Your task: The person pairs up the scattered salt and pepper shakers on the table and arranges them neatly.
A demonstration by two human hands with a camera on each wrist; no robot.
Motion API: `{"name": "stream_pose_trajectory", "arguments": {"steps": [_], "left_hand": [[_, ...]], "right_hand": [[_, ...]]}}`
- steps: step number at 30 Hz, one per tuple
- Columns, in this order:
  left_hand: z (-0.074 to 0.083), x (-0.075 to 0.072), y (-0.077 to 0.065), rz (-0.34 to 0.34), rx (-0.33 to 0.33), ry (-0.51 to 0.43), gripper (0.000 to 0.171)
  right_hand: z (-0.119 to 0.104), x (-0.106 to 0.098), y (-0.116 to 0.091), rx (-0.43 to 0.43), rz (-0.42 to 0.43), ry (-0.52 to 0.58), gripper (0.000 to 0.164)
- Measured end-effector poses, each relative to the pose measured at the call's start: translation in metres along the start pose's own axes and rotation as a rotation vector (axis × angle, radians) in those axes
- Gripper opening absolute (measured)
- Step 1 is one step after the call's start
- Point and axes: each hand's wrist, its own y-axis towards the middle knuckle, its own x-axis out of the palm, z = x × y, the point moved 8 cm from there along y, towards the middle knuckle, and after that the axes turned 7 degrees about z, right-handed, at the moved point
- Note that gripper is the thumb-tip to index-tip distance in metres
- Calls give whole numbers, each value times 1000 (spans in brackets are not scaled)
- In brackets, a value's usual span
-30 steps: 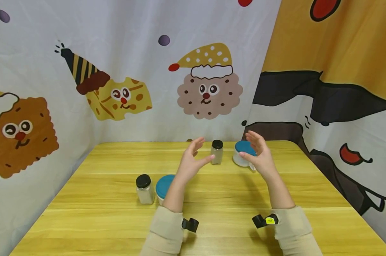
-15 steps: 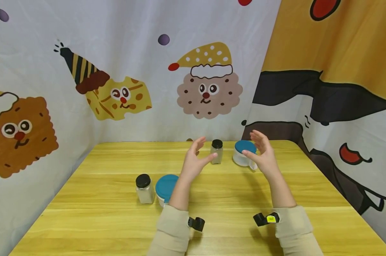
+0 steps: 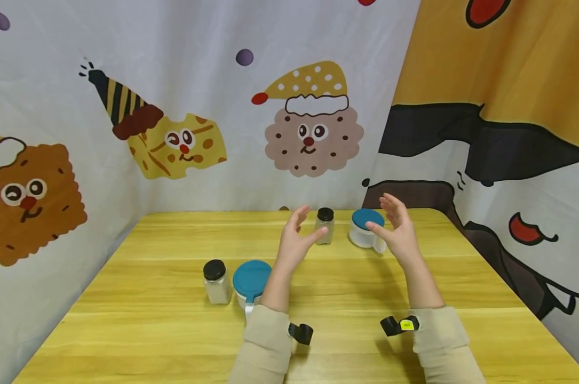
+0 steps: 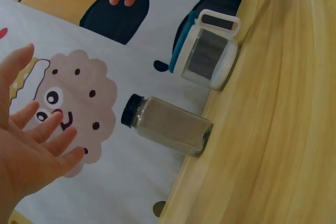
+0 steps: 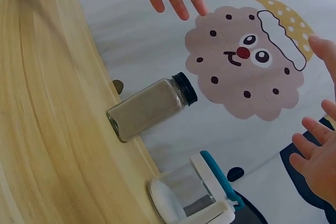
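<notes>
My left hand [image 3: 294,242] hovers over the table with fingers spread and bent a little, holding nothing. Facing it, my right hand [image 3: 402,234] is raised the same way, also with nothing in it. In the head view, a clear jar with a black lid [image 3: 325,215] stands upright behind the left thumb tip. Beyond the right hand's thumb is a clear, white-based container with a blue lid and white handle [image 3: 366,234]. Both wrist views show this jar [image 4: 170,124] and container [image 5: 189,192] apart from the hands.
Front left, a second black-lidded jar [image 3: 217,285] with whitish contents stands close beside another blue-lidded container [image 3: 252,280], partly hidden by the left forearm. A printed cartoon curtain [image 3: 198,192] hangs behind the wooden table [image 3: 145,330].
My left hand and forearm have shifted slightly right, uncovering more of the front blue-lidded container and its handle. The right hand has drifted slightly right. The jars and containers stay put.
</notes>
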Motion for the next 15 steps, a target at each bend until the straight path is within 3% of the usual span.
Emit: {"name": "stream_pose_trajectory", "arguments": {"steps": [15], "left_hand": [[-20, 8, 4, 46, -41, -35, 68]], "right_hand": [[16, -5, 1, 56, 70, -35, 74]]}}
